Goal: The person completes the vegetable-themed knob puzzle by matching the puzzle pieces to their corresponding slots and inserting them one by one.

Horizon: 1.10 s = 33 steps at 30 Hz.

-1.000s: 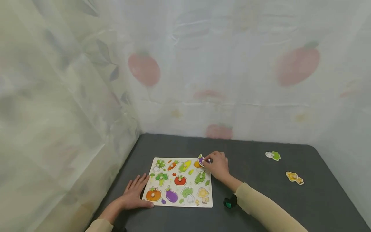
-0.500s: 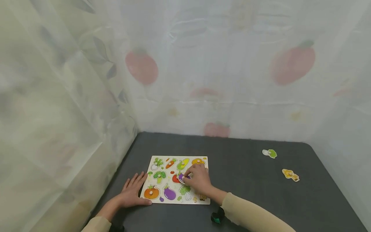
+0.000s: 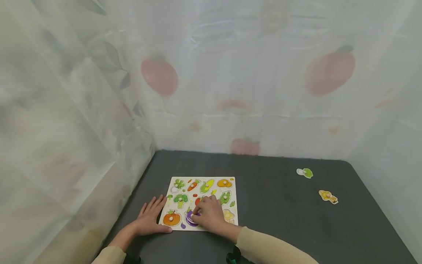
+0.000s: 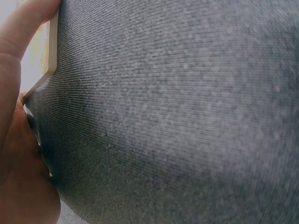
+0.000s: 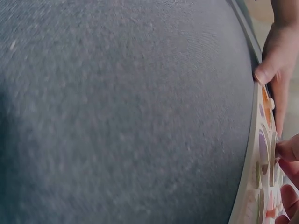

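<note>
A wooden vegetable puzzle board [image 3: 230,179] lies on the dark grey table near its left front. My right hand [image 3: 197,212] pinches a purple puzzle piece [image 3: 189,217] low over the board's front row, beside the orange pumpkin piece [image 3: 171,219]. My left hand [image 3: 150,219] lies flat on the table with its thumb against the board's front left corner. In the right wrist view the board's edge [image 5: 252,186] runs down the right side, with my left hand's fingers [image 5: 279,60] at its far end. The left wrist view shows grey cloth and the board's corner [image 4: 51,51].
Two loose pieces lie on the table's far right: a green and white one [image 3: 304,172] and a yellow one [image 3: 328,196]. Sheer curtains printed with fruit close off the table's back and left sides. A black wrist device [image 3: 232,256] sits on my right forearm.
My right hand has carried the purple piece from the board's back right corner, across the middle, down to the front row. My left hand has stayed where it was.
</note>
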Available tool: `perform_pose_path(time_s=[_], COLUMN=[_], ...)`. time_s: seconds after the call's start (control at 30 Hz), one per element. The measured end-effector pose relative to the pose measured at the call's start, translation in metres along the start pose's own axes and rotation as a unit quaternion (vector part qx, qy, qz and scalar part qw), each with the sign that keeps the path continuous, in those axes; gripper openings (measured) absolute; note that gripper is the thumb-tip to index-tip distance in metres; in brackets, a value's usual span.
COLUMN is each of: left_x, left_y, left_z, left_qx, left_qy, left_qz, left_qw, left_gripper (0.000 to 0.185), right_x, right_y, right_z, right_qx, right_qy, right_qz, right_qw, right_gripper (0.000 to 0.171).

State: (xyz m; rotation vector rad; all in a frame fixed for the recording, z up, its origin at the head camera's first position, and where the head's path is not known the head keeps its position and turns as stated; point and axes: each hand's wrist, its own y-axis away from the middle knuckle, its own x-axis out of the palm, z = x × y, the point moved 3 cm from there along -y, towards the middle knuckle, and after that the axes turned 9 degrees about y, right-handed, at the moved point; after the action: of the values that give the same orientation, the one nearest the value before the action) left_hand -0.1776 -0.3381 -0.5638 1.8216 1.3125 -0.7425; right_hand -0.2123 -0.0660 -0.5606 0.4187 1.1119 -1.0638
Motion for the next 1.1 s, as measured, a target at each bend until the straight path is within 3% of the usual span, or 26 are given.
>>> perform_pose_path(time_s=[0.6,1.1], left_x=[-0.001,-0.002], left_y=[0.0,0.001], left_z=[-0.002,-0.003], left_qx=[0.001,0.004], left_qy=[0.002,0.009], left_qz=[-0.002,-0.004], left_qw=[1.0,0.9999], left_gripper=[0.126,0.127], right_x=[0.008,0.006], right_y=[0.004,0.002], right_z=[0.01,0.011], right_qx=[0.007,-0.014], right_qy=[0.012,0.03], right_qz=[-0.001,-0.01], right_qw=[1.0,0.999], right_gripper=[0.012,0.011])
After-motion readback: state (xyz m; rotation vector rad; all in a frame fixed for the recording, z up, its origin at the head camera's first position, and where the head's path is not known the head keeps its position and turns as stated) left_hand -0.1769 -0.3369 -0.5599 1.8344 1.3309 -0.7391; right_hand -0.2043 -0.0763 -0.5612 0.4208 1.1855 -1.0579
